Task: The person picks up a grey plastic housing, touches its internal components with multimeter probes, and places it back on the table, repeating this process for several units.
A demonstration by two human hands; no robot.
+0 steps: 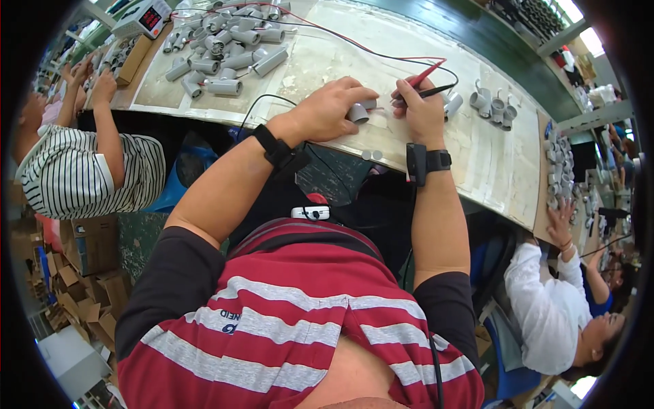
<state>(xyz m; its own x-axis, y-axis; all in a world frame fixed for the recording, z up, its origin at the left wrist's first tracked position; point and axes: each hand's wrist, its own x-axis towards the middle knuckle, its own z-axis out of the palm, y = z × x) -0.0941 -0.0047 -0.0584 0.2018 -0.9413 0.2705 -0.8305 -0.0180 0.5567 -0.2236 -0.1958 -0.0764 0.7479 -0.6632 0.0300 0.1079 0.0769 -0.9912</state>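
Probes (pixel 437 89) in right hand (pixel 425 114), cylinder (pixel 357 114) in curled left (pixel 330 111)

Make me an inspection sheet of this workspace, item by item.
Surface: pale table, stained and scuffed.
Job's things: gray tube, red probe, black probe.
Clutter: heap of gray tubes at far left; smaller cluster at right; two small discs at the near edge.
Hands: left hand on the gray tube; right hand gripping both probes.
Cables: red and black wires run from the probes toward the far left; black cord beside the left hand.
Surroundings: people on both sides; cardboard boxes at lower left.
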